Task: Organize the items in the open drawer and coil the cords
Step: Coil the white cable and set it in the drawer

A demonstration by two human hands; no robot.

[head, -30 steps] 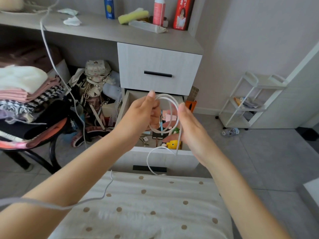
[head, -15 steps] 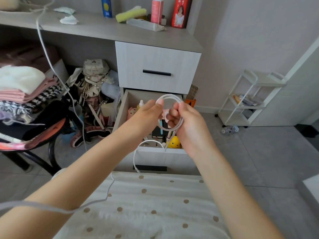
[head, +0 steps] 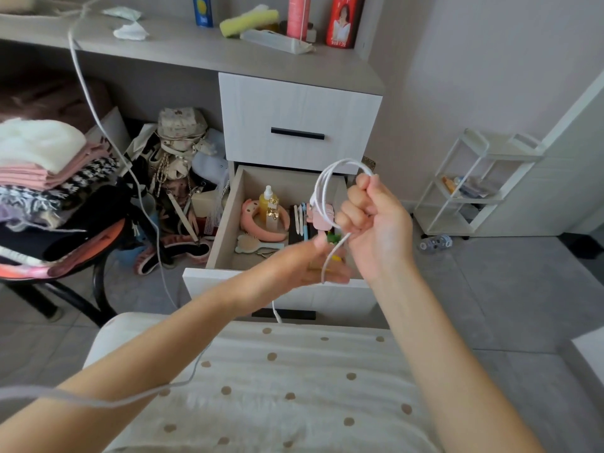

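The right hand (head: 372,223) is curled in a fist round the white cord (head: 340,165). The cord's loops (about 2, overlapping) stand up and to the left of the knuckles, above the open drawer (head: 225,230). From under the fist the loose tail (head: 336,250) slants down and left toward the left hand (head: 310,268), which sits lower, just over the drawer's front edge. That hand is blurred, so I cannot tell whether it pinches the tail or the strand merely crosses its fingers. Below it the plug end (head: 277,313) dangles before the drawer face. The left hand is the nearer of the 2 hands to the slack, so the next wrap likely falls to it, carrying the tail up over the loops. A longer cord (head: 98,125) hangs from the bench (head: 183,47) across the left forearm and could snag.
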